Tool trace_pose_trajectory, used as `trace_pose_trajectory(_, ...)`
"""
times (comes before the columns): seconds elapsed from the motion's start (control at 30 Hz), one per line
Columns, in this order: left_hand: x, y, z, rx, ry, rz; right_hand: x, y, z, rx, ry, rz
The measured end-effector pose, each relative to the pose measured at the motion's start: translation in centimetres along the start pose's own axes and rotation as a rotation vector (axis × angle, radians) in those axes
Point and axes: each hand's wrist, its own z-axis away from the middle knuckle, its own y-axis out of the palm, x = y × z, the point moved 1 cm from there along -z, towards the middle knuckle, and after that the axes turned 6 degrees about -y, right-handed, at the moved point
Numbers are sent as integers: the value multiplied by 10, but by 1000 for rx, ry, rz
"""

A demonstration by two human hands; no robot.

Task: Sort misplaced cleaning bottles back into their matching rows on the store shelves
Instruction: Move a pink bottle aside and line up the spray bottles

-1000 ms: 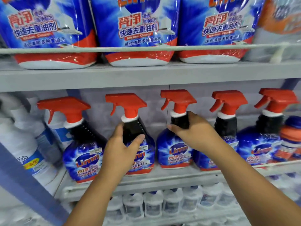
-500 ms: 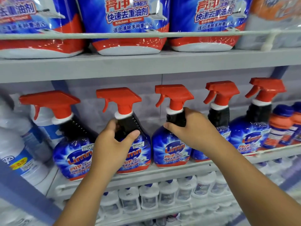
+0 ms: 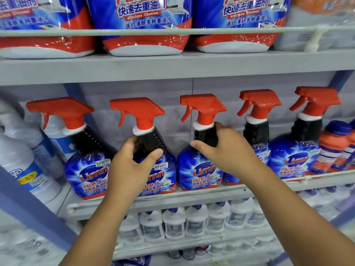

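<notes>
Five blue plastic spray bottles with red trigger heads stand in a row on the grey metal middle shelf (image 3: pixel 192 196). The left hand (image 3: pixel 132 166) grips the black neck of the second spray bottle (image 3: pixel 151 150); the right hand (image 3: pixel 226 150) grips the neck of the third spray bottle (image 3: pixel 197 166). Large blue-and-red refill pouches (image 3: pixel 146 25) fill the shelf above, small white bottles (image 3: pixel 194 221) the one below.

We see a grey middle shelf (image 3: pixel 192 196) bearing five upright blue spray bottles (image 3: pixel 299 156) with orange bottles (image 3: pixel 332 148) at right, refill pouches (image 3: pixel 146 41) on the shelf above (image 3: pixel 172 64), and small white bottles (image 3: pixel 196 221) below.
</notes>
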Motion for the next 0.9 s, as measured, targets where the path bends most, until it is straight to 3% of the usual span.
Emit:
trace_pose_trajectory(0.17,3,1,-1,15,34,13,0,6,7,-68,20,-1)
trace_pose_trajectory(0.27,8,-10,2,-1,74,158,-5,11,14,-98,48,-38)
trace_pose_trajectory(0.33,14,-32,7,-190,168,188,-8,16,18,-103,71,-73)
trace_pose_trajectory(0.43,31,-67,6,-531,239,49,-9,19,20,-123,91,-93)
trace_pose_trajectory(0.5,38,-78,-2,-604,241,-21,-7,21,20,-131,103,-105)
trace_pose_trajectory(0.6,29,-79,-18,-520,50,78,-3,23,22,-146,117,-128)
trace_pose_trajectory(0.7,25,-70,-36,-457,-84,-33,-1,24,22,-149,127,-135)
trace_pose_trajectory(0.9,33,-82,-40,-338,-66,-109,1,25,22,-151,148,-137)
